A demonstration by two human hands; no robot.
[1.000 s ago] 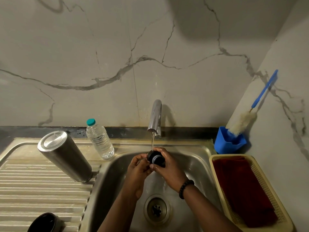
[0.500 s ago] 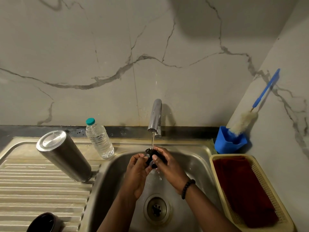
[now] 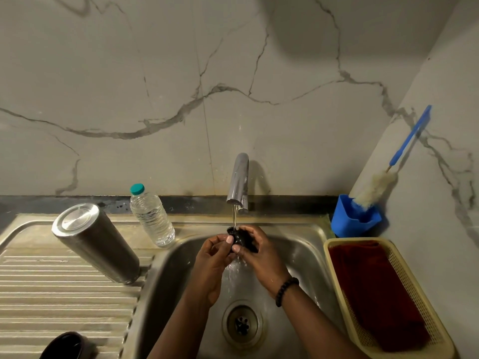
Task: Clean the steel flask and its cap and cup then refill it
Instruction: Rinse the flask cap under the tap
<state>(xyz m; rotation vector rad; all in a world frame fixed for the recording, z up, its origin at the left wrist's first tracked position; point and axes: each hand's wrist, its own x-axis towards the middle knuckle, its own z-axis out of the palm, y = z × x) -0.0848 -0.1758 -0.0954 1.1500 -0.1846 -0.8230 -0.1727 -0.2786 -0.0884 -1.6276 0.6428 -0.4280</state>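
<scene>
Under the running tap [image 3: 239, 182] both hands hold the small black flask cap [image 3: 239, 238] over the sink bowl [image 3: 305, 252]. My right hand [image 3: 259, 257] grips the cap from the right. My left hand [image 3: 212, 263] pinches it from the left with thumb and fingertips. Water streams onto the cap and splashes down toward the drain [image 3: 242, 324]. The steel flask [image 3: 94, 242] stands upside down on the ribbed drainboard [image 3: 51, 301], left of the bowl. A dark cup [image 3: 64, 345] shows at the bottom left edge, partly cut off.
A clear plastic water bottle [image 3: 151, 216] with a teal lid stands beside the flask. At the right, a yellow basket [image 3: 425, 301] holds a dark red cloth [image 3: 375, 294]. Behind it a blue holder [image 3: 353, 220] carries a bottle brush [image 3: 383, 182] leaning on the marble wall.
The cap has been turned in my hands under the stream; its pale inner face no longer shows. My fingers have shifted around it. The flask and bottle stay put.
</scene>
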